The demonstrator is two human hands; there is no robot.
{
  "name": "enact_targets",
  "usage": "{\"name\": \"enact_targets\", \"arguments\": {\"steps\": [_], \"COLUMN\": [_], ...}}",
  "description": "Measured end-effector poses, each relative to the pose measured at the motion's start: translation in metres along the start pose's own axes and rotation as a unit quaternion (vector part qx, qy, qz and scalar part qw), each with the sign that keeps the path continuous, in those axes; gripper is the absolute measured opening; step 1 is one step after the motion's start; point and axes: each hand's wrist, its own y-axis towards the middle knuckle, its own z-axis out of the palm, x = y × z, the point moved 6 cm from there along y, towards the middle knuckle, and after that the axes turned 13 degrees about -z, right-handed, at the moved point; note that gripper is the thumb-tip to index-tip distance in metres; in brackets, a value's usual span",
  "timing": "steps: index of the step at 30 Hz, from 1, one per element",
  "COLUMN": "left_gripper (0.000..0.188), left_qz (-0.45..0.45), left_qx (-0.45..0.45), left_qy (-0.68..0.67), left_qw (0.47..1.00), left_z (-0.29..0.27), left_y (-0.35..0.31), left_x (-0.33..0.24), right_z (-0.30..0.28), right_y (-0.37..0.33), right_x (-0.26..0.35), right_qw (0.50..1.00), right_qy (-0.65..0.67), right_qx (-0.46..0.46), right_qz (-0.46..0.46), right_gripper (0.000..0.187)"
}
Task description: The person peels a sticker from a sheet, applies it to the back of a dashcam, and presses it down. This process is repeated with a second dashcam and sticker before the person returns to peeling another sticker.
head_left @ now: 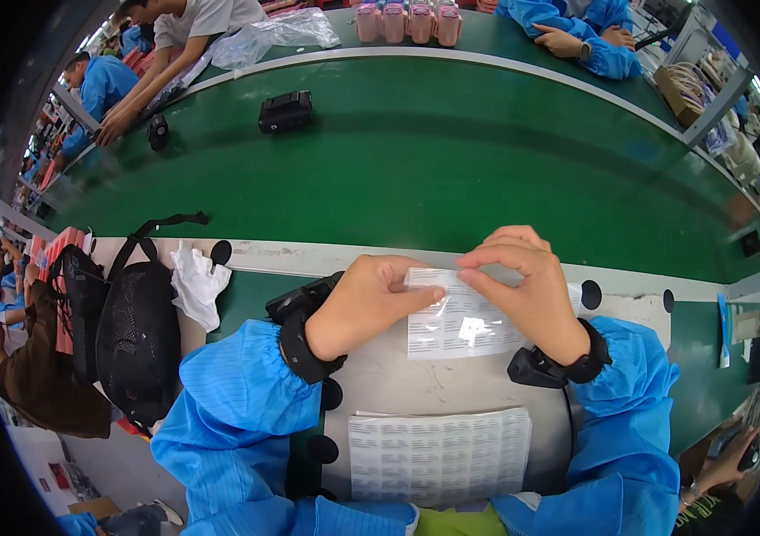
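A white label sheet (451, 330) with rows of small print and a glossy surface is raised a little above the grey work board in front of me. My left hand (371, 299) grips its upper left part, the thumb lying on top and the other fingers behind. At the sheet's top edge, my right hand (523, 281) has thumb and index fingertips brought close in a pinch; what is between them is too small to make out. Closer to my body lies a stack of similar label sheets (439, 454) on the board. Black bands with small devices circle both wrists.
The grey board (380, 384) adjoins a green conveyor belt (451, 161). On the belt rest a black case (286, 112) and a smaller black device (158, 132). To the left are a black bag (138, 330) and white gloves (199, 284). Co-workers' arms reach in beyond.
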Motion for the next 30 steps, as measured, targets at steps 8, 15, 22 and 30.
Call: {"name": "enact_targets", "arguments": {"steps": [8,15,22,30], "left_gripper": [0.027,0.036,0.051,0.086], "left_qz": [0.003,0.014,0.106,0.242], "left_qx": [-0.009,-0.035,-0.049,-0.591], "left_qy": [0.04,0.046,0.317,0.419], "left_qw": [0.999,0.998,0.941,0.646], "left_z": [0.002,-0.002,-0.009,-0.177], "left_y": [0.004,0.008,-0.022,0.039], "left_x": [0.007,0.011,-0.01,-0.063], "right_z": [0.012,0.013,-0.015,-0.022], "right_y": [-0.004,-0.001,0.006,0.008], "right_x": [-0.008,0.004,0.003,0.01], "right_qw": [0.994,0.996,0.965,0.913], "right_qy": [0.081,0.089,0.258,0.374], "right_qx": [-0.012,-0.018,-0.035,-0.036], "right_qz": [0.076,-0.027,0.024,0.159], "right_gripper": [0.012,0.009,0.006,0.002]}}
